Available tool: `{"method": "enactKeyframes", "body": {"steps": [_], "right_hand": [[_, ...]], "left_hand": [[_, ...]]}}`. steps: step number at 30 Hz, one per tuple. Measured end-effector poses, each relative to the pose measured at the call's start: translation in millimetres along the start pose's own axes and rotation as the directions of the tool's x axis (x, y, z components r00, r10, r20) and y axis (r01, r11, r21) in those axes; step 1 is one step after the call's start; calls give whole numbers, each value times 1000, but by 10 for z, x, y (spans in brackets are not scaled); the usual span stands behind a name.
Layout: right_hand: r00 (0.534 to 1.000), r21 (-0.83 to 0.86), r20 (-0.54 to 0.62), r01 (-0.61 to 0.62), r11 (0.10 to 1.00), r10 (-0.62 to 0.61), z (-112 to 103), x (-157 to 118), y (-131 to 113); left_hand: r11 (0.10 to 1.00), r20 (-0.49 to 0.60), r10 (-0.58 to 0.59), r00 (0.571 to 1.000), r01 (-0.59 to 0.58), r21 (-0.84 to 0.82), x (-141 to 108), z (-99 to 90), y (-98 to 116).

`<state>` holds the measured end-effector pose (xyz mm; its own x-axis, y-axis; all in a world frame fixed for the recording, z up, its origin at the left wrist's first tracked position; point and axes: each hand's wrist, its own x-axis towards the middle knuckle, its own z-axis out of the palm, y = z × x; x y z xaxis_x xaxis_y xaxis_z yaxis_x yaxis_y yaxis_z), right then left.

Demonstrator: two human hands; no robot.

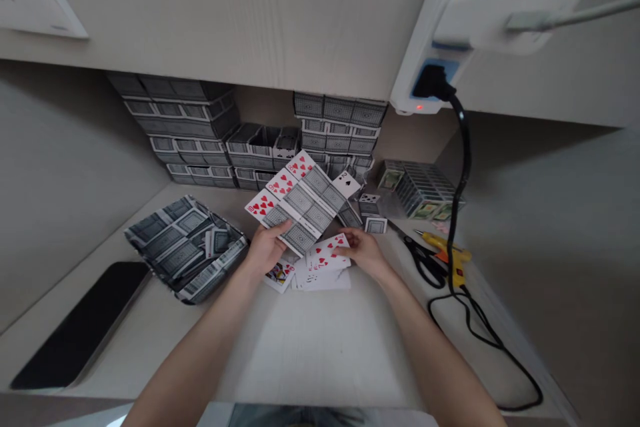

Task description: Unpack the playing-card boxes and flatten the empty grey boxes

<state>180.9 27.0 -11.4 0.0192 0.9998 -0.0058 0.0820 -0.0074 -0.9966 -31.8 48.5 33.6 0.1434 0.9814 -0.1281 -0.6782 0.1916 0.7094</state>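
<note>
My left hand [269, 250] is closed on the near corner of a panel of joined playing cards [305, 203]. Patterned grey backs cover most of the panel, and heart faces show along its upper left edge. My right hand [365, 250] pinches a heart card [325, 255], a seven by its corner, just below the panel. Under it lie loose playing cards [325, 280] on the table. A face card [279, 275] lies beside them, near my left wrist. Behind the panel a two of spades [346, 183] sticks out.
Stacked card-built boxes [195, 127] line the back. An open card-built tray [185, 247] sits left, beside a black flat object [83, 323]. At right are packed card decks [423, 190], black-handled scissors [425, 263], a yellow glue gun [457, 267] and a black cable [463, 173] from a power strip.
</note>
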Motion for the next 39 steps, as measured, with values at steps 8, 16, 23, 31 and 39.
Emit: {"method": "enactKeyframes", "body": {"steps": [8,16,23,31,39], "right_hand": [[983,-128,-101,137,982,-151,-22,-24,-132],[982,286,-188,85,954,-31,-40,-82,-278],[951,412,-296,211,887,-89,-91,-73,-291],[948,400,-300,231,887,-112,-59,-76,-309],[935,359,-337,236,903,-110,-45,-94,-343]], "left_hand": [[1000,-52,-13,999,13,-8,15,-12,3],[996,-91,-64,994,58,-62,36,-28,41],[997,-85,-60,995,56,-55,59,-49,38],[997,-109,-67,992,62,-42,34,-6,46],[999,-89,-44,995,41,-28,23,6,29]]}}
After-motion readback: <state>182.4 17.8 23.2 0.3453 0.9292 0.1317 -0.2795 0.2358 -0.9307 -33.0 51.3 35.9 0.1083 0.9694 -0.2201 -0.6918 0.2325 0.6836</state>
